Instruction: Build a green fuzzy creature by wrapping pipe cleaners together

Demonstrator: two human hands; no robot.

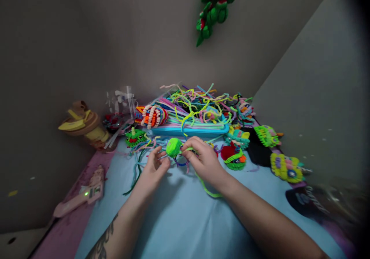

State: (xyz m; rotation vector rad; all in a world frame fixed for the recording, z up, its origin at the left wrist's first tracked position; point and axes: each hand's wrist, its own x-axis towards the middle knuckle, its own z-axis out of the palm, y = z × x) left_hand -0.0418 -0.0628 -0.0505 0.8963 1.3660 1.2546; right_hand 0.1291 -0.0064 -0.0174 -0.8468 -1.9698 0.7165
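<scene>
Green ball (174,147) sits just in front of the blue tray (190,131), above the worktop (179,220). Left hand (153,168) pinches its side; right hand (204,158) grips the loose strand (208,189) beside it. Winding looks mostly done: ball round, long tail unwound.

One left hand (153,170), one right hand (204,160) — one green ball (174,147), one glue gun (83,197), one blue tray (190,131).
</scene>
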